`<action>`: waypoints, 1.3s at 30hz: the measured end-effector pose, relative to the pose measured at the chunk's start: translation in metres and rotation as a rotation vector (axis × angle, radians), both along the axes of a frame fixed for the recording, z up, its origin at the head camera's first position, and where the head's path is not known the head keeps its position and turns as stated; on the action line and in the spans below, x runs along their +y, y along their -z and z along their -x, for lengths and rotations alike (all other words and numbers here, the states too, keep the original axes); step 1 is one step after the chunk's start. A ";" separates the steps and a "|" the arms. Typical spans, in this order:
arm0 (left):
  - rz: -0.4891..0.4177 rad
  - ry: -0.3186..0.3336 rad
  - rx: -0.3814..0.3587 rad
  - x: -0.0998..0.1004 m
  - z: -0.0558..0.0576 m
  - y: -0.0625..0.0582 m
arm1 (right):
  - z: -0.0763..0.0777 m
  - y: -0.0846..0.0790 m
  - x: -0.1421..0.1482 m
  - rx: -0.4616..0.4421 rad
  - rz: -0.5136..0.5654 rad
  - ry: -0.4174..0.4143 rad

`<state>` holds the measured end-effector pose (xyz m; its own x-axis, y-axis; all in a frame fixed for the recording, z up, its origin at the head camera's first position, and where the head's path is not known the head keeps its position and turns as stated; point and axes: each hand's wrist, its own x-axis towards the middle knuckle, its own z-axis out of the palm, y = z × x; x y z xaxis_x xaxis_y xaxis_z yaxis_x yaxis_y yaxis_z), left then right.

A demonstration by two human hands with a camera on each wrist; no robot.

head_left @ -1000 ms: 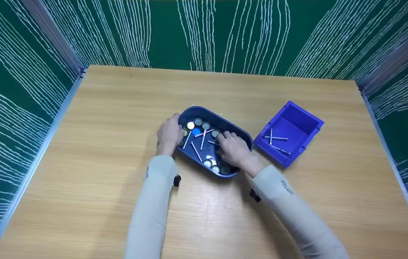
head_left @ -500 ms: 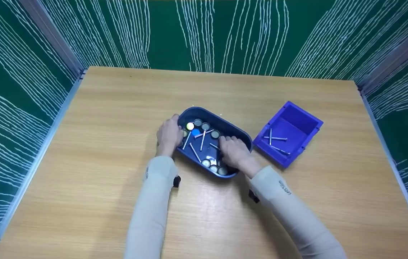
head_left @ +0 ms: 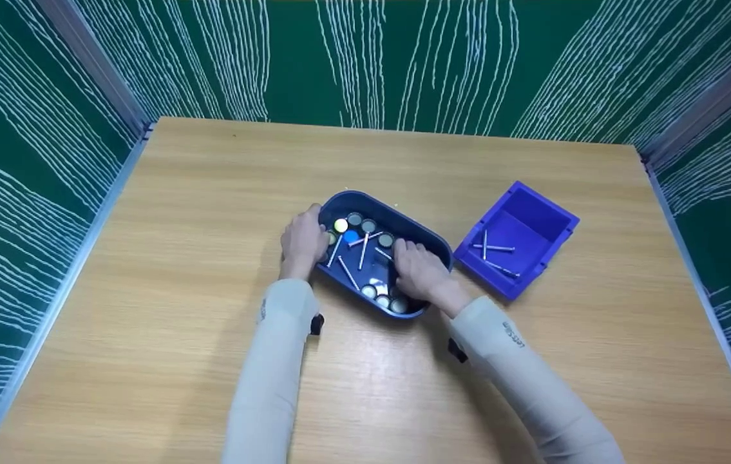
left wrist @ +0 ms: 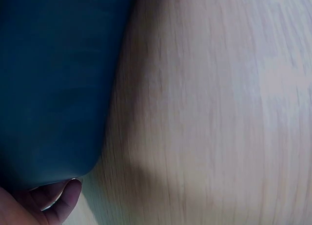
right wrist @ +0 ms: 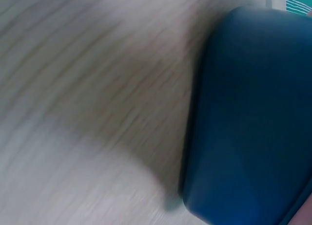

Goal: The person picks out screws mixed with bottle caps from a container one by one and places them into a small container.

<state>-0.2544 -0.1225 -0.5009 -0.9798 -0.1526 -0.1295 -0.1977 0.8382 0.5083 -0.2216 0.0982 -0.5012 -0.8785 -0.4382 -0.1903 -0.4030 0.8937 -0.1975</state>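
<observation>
My left hand [head_left: 304,240] grips the left end of a dark blue tub [head_left: 426,237], with the thumb over the rim. In the left wrist view, curled fingertips [left wrist: 68,200] touch the tub's end. Inside the tub lie several long metal screws [head_left: 364,251] and several round bottle caps [head_left: 385,240], including a blue cap [head_left: 351,236] and a pale yellow one [head_left: 341,225]. My right hand [head_left: 421,270] reaches into the tub's right part, fingers curled down, pinching one screw [head_left: 383,253] by its right end. Its fingertips are hidden, and the right wrist view shows mainly the tub's outer wall [right wrist: 243,118].
Just right of the tub stands a purple bin [head_left: 536,222] holding several crossed screws [head_left: 497,247]. Both sit on a wood-grain table [head_left: 210,193]. Green walls with white streaks [head_left: 301,64] enclose the back and sides.
The screw at my right fingertips has shifted and turned slightly. My right hand has shifted a little to the right, and the caps near it have slid slightly left. My left hand stays put.
</observation>
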 end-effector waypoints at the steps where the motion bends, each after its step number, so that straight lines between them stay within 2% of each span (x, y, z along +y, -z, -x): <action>1: -0.001 0.000 -0.002 0.000 0.000 0.000 | 0.000 -0.001 0.001 -0.011 0.024 0.010; 8: 0.006 0.006 -0.018 0.000 0.001 -0.001 | 0.002 -0.002 0.004 -0.065 0.291 0.081; 14: 0.010 0.002 -0.008 -0.002 0.000 -0.001 | 0.005 -0.003 0.006 -0.065 0.497 0.047; 25: 0.018 0.007 0.018 -0.002 -0.001 0.000 | 0.006 -0.010 0.012 -0.098 0.596 -0.025; 30: 0.015 0.008 0.005 -0.001 0.000 -0.001 | 0.007 -0.020 0.017 -0.096 0.614 -0.033; 39: 0.015 0.006 -0.014 -0.001 0.000 -0.001 | 0.007 -0.037 0.029 -0.144 0.691 -0.018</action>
<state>-0.2544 -0.1231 -0.4998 -0.9788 -0.1486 -0.1407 -0.1994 0.8469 0.4930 -0.2282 0.1269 -0.4639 -0.8572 -0.5145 0.0229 -0.3436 0.5382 -0.7696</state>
